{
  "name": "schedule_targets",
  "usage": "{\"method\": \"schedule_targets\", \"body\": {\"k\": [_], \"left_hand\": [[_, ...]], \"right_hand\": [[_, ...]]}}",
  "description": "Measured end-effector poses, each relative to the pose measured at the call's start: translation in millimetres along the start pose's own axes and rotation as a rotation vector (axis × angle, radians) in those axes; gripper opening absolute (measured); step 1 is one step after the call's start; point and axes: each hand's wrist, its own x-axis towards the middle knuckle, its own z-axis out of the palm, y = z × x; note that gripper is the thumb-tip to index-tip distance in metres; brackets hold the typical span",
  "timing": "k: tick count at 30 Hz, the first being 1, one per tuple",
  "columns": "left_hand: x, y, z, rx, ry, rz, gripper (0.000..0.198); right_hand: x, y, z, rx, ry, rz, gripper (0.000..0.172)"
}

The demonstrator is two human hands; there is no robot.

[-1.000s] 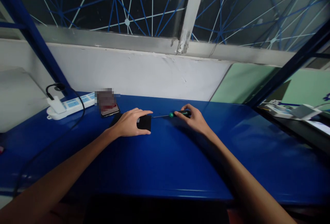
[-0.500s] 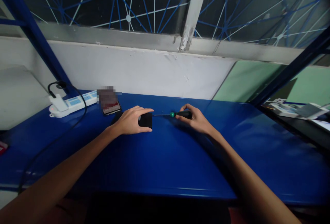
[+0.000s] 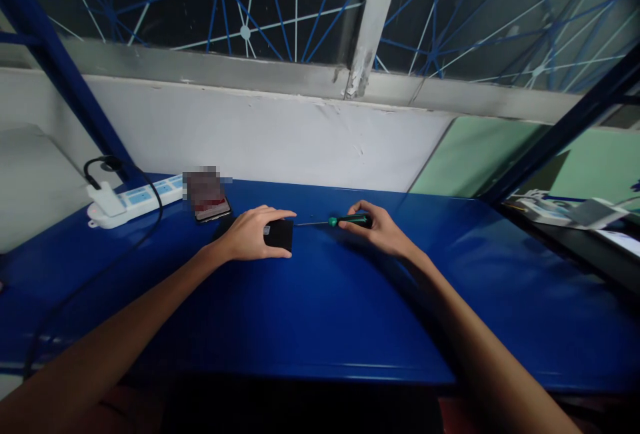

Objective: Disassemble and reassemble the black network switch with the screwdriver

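My left hand (image 3: 249, 234) is closed over a flat black box-shaped device (image 3: 280, 235), thumb along its near side and fingers along its far side. A small pale label shows on the device beside my palm; the hand covers much of the rest. In my right hand (image 3: 383, 229) is a screwdriver (image 3: 333, 222) with a black and green handle, gripped between thumb and fingers. Its thin shaft lies roughly level and points left, the tip at the device's right end. Whether the tip sits in a screw is too small to tell.
Behind my left hand lies a phone (image 3: 213, 211), partly blurred out. A white power strip (image 3: 145, 201) with a plugged-in adapter and black cable (image 3: 135, 247) stands at the left of the blue table (image 3: 310, 327). Papers (image 3: 575, 211) and blue posts are on the right.
The view has shifted slightly. The screwdriver handle has turned, now showing a green stripe along it. Both hands keep about the same places.
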Motion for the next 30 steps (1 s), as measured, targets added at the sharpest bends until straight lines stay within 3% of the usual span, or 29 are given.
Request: {"method": "schedule_targets", "body": {"k": [8, 13, 16, 30], "left_hand": [[-0.1, 3.5, -2.2, -0.038, -0.039, 0.017, 0.076], [0.2, 9.7, 0.6, -0.074, -0.030, 0.033, 0.083], [0.7, 12.3, 2.3, -0.070, -0.021, 0.048, 0.085], [-0.1, 14.6, 3.9, -0.052, 0.013, 0.072, 0.076]], "right_hand": [[-0.2, -10.9, -7.4, -0.141, 0.071, 0.094, 0.051], [-1.2, -15.1, -17.3, -0.154, 0.361, 0.066, 0.047], [-1.4, -13.5, -16.9, -0.276, 0.459, 0.057, 0.046], [-0.8, -8.4, -4.0, -0.536, 0.373, 0.077, 0.046]]}}
